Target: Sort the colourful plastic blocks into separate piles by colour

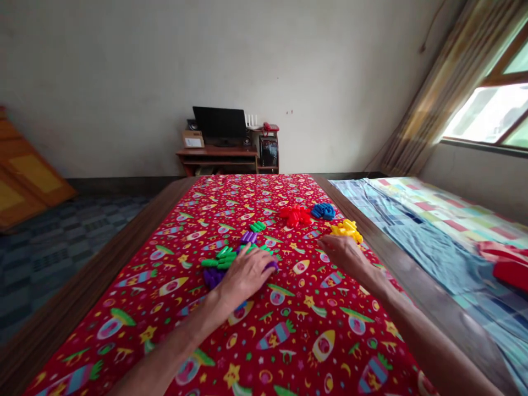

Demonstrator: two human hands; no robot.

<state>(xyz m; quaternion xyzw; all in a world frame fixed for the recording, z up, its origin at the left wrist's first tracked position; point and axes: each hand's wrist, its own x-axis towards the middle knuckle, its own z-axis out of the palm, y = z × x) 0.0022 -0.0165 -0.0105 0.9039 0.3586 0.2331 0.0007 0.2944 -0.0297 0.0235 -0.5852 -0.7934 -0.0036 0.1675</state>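
Observation:
My left hand [250,269] rests palm down over a mixed heap of small plastic pieces, fingers curled. A purple piece [271,266] shows at its thumb and fingertips. Green rod-shaped pieces [225,259] and purple pieces [212,278] stick out left of the hand. Just beyond it lie more purple pieces [249,237] and a few green ones [258,226]. My right hand [343,251] is just in front of the yellow pile [347,230], its fingers pressed together and pointing left; whether they hold a piece is hidden.
A red pile [295,215] and a blue pile [323,210] lie farther back. All rest on a red patterned cloth [297,313] over a wooden-edged table [383,253]. A bed [437,231] stands right, a desk with a monitor [220,125] beyond.

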